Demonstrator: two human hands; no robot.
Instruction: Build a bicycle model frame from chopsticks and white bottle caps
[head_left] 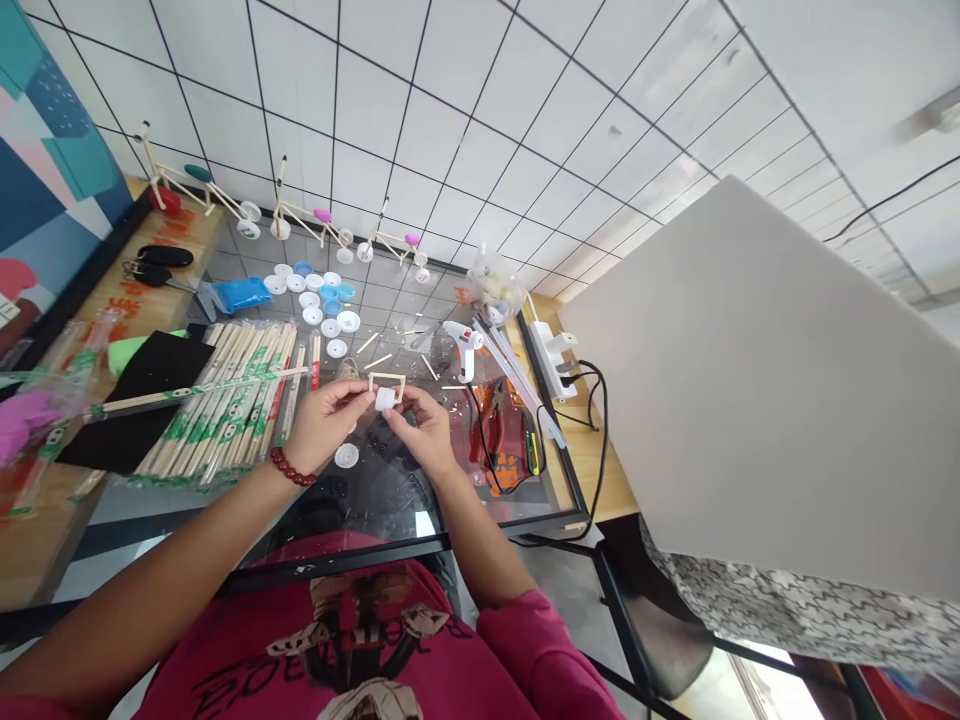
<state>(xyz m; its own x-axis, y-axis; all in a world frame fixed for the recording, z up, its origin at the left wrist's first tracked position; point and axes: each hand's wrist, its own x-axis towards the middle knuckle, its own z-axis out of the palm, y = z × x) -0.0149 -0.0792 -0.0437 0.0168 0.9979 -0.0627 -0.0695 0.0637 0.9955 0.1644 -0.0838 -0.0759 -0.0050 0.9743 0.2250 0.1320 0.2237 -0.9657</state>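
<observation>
My left hand [326, 420], with a red bead bracelet at the wrist, pinches the left end of a small frame of pale wooden sticks [388, 376]. The fingers of my right hand [424, 428] are closed on a white bottle cap [385, 399] at the lower side of that frame. Whether the cap is joined to the sticks I cannot tell. Another white cap [346, 456] lies on the glass tabletop [375, 500] below my hands. Short cut stick pieces [379, 361] are scattered just beyond the frame.
Wrapped chopsticks [217, 420] and a black sheet [142, 400] lie to the left. Several white and blue caps [311, 300] sit farther back, before small stick-and-cap tricycles [300, 215]. At right are a glue gun [463, 345], pliers [491, 420], a power strip [551, 360] and a black cable [604, 440].
</observation>
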